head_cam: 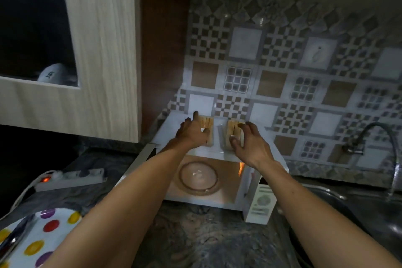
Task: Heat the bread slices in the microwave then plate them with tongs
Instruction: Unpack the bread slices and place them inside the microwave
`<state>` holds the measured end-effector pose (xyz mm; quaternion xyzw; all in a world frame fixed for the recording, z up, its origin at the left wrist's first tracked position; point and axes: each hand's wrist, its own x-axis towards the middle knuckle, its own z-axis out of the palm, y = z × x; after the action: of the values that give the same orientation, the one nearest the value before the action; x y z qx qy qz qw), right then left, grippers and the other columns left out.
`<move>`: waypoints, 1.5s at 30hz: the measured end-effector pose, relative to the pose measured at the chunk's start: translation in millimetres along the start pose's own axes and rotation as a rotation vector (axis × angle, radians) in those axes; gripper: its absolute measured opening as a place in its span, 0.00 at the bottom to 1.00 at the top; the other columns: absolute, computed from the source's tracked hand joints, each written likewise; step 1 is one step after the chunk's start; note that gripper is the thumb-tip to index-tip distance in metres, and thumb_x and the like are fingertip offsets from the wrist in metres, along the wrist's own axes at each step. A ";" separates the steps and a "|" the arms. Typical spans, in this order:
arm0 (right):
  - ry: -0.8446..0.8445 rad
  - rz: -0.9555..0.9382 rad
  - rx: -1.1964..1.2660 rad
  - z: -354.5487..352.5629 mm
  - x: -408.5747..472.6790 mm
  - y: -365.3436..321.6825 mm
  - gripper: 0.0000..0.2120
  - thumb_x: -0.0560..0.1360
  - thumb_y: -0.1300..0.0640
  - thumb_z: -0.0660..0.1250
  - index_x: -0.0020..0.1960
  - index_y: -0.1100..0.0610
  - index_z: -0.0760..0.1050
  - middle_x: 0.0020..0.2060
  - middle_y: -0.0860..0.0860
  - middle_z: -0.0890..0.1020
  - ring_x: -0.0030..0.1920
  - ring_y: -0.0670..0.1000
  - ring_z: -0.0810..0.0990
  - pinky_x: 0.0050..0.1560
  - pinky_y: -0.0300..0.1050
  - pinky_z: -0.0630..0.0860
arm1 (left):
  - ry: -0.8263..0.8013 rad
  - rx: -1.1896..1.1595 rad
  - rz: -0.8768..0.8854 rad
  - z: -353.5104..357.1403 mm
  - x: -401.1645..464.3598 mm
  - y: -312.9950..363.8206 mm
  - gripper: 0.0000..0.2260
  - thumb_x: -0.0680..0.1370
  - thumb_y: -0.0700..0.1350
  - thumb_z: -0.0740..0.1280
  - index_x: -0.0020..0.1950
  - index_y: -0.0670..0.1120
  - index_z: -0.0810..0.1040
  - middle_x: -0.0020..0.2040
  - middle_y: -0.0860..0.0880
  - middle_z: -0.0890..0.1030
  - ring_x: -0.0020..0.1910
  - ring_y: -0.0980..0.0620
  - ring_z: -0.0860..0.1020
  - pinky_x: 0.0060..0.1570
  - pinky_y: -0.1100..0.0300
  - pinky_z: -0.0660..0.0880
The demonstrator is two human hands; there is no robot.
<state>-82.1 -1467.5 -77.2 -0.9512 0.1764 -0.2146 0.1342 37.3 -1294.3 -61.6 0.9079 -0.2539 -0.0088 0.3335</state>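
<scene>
While the microwave [217, 180] door is open, two bread packs [206, 129] [233, 135] are grasped on top: L hand [191, 132], R hand [250, 143]; long axes pointed toward backsplash, slices on edge.

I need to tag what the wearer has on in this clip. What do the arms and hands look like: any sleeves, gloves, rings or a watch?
Both arms are bare up to the bottom edge of the picture: no sleeve shows. The left hand and right hand wear no gloves. No watch, bracelet or band shows at either wrist. No ring can be made out, though the picture is dim and the fingers are small, so a thin one could be missed.
</scene>
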 end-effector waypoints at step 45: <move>0.045 0.233 0.103 -5.0 -89.9 -50.2 0.30 0.73 0.37 0.66 0.70 0.50 0.69 0.56 0.55 0.82 0.57 0.60 0.79 0.53 0.52 0.78 | -0.009 -0.111 0.041 3.6 -102.7 -31.5 0.31 0.70 0.57 0.73 0.68 0.57 0.62 0.59 0.46 0.74 0.58 0.43 0.74 0.54 0.48 0.74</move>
<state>-146.4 -1387.8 -88.7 -0.9111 0.2775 -0.2275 0.2029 -38.5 -1228.2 -99.4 0.8826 -0.2729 -0.0200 0.3824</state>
